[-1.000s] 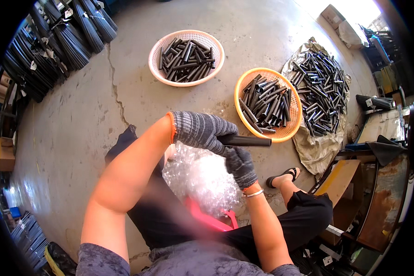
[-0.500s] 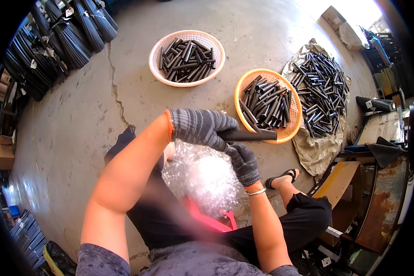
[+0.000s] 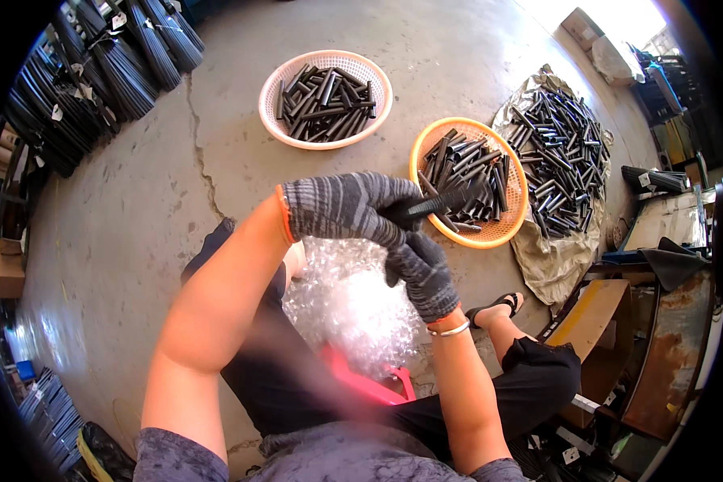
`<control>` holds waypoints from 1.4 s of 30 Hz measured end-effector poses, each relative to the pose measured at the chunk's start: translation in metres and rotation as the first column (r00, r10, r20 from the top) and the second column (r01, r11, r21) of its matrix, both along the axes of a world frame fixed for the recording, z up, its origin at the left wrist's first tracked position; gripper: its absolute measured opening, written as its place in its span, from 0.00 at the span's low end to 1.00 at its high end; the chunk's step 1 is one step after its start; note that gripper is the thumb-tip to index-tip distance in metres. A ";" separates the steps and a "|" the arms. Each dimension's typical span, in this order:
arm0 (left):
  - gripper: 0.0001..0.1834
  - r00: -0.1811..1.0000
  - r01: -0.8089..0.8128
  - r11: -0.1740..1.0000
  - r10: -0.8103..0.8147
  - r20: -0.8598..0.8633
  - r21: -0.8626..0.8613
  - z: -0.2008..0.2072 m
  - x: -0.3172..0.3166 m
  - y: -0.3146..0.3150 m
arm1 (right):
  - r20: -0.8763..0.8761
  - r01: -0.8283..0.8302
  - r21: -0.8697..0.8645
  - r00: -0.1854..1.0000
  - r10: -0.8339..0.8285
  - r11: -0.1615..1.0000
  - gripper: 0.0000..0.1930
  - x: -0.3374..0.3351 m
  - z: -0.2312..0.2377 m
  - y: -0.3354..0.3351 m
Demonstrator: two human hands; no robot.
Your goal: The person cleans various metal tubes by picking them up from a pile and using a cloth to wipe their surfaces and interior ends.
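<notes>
The black tube (image 3: 432,206) has tilted up since a second ago — the gloved left hand (image 3: 347,210) clasps its near end above the orange basket (image 3: 512,229). The right hand (image 3: 422,271) curls just beneath — grip unclear.

Bare concrete floor (image 3: 144,209) is lying open to the left and ahead of the left hand (image 3: 345,207), reaching as far as the rod bundles (image 3: 96,80) stacked along the far left. Straight ahead, the white basket (image 3: 326,63) is blocking the way; the orange basket (image 3: 512,225) is sitting just beyond the right hand (image 3: 421,269), with the tube pile (image 3: 566,153) crowding behind it. Below the hands, bubble wrap (image 3: 349,309) is filling the lap. Crates (image 3: 594,329) are closing off the right.
</notes>
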State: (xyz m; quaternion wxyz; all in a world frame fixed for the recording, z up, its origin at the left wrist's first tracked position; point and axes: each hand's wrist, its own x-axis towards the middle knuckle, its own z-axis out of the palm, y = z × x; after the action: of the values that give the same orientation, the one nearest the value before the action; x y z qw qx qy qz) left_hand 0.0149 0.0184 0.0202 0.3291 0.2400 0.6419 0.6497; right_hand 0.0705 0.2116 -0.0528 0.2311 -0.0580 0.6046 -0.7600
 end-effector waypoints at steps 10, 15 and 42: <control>0.11 0.829 -0.559 0.799 0.547 0.118 0.220 0.002 -0.019 -0.014 | -0.035 0.192 0.747 0.967 -0.251 0.637 0.11 0.047 -0.234 0.166; 0.15 0.698 -0.715 0.677 0.677 0.233 0.176 0.004 -0.018 -0.035 | 0.257 0.025 0.855 0.847 -0.465 0.517 0.17 0.037 -0.219 0.178; 0.14 0.676 -0.736 0.675 0.731 -0.098 -0.043 0.009 -0.020 -0.028 | -0.425 0.152 0.108 0.900 -0.093 0.983 0.39 -0.047 0.028 -0.018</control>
State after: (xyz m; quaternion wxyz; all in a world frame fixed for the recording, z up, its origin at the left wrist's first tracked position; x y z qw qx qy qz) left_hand -0.0047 -0.0094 0.0296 0.0265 -0.0274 0.7209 0.6920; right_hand 0.0237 0.1938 -0.0248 0.0513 -0.1653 0.6936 -0.6993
